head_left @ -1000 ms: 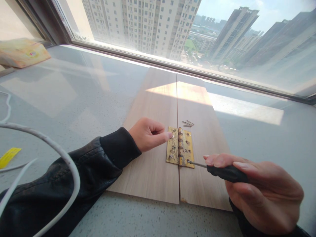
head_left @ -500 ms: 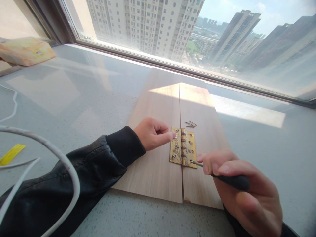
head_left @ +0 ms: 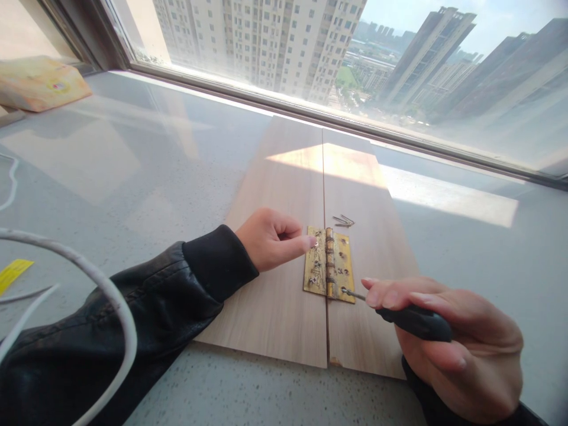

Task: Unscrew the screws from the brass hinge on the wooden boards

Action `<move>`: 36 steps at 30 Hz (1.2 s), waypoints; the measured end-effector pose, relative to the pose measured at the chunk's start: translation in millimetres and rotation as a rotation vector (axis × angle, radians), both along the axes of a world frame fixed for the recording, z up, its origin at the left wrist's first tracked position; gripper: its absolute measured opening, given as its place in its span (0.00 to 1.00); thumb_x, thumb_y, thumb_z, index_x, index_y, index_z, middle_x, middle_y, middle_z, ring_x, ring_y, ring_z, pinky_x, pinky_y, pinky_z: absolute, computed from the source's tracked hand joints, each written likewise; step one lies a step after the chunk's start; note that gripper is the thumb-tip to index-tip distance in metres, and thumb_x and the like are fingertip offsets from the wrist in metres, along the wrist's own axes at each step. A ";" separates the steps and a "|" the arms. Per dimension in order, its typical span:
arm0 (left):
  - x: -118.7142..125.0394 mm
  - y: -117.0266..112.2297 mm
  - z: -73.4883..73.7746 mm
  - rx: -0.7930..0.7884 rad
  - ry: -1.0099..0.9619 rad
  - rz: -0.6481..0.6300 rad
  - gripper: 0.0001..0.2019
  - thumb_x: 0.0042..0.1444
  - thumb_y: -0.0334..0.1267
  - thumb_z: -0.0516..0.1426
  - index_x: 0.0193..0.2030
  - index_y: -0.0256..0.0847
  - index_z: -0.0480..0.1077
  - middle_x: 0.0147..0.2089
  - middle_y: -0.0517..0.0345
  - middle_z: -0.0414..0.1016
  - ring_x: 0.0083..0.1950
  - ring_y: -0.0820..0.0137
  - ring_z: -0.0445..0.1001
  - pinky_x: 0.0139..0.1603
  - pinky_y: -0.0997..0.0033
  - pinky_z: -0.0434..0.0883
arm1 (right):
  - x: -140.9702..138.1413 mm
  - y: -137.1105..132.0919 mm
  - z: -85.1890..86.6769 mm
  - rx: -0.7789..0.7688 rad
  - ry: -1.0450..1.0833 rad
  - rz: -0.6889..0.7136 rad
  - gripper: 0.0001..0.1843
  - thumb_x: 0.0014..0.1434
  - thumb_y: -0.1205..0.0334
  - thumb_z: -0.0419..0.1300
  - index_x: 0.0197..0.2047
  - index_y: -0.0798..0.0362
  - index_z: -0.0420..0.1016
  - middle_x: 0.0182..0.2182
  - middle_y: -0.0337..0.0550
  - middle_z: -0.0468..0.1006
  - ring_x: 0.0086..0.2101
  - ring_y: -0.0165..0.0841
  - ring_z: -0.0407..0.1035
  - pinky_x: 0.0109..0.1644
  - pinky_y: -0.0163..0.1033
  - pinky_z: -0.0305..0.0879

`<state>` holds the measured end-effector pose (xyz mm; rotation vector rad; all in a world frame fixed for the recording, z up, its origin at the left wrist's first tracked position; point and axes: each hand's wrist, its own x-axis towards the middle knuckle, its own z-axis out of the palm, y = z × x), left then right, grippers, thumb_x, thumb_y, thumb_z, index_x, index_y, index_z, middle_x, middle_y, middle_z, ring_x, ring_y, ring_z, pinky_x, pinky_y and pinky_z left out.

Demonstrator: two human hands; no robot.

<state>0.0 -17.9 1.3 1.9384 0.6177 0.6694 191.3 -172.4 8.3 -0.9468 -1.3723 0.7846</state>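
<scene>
Two wooden boards [head_left: 275,278] lie side by side on a grey stone sill, joined by a brass hinge [head_left: 329,265]. My left hand [head_left: 270,238] is curled, its index fingertip pressing the hinge's left leaf. My right hand [head_left: 448,340] grips a black-handled screwdriver [head_left: 402,315], whose tip sits on a screw at the hinge's lower right corner. A few loose screws [head_left: 343,221] lie on the right board just behind the hinge.
The window frame [head_left: 310,115] runs along the back of the sill. A yellowish packet [head_left: 38,83] lies far left. A white cable [head_left: 106,290] loops over my left sleeve, with a yellow tag [head_left: 11,273] by the left edge.
My right hand has turned round the screwdriver handle, fingers shifting, with the tip staying on the same lower right screw. The left fingertip stays on the hinge.
</scene>
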 end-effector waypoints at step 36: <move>-1.2 -3.9 5.7 -0.033 0.022 0.014 0.22 0.54 0.36 0.55 0.16 0.39 0.47 0.18 0.69 0.43 0.22 0.81 0.45 0.23 0.75 0.46 | 4.4 -1.3 -2.2 -0.082 0.028 0.002 0.14 0.59 0.54 0.60 0.47 0.45 0.78 0.35 0.42 0.78 0.39 0.38 0.72 0.54 0.56 0.67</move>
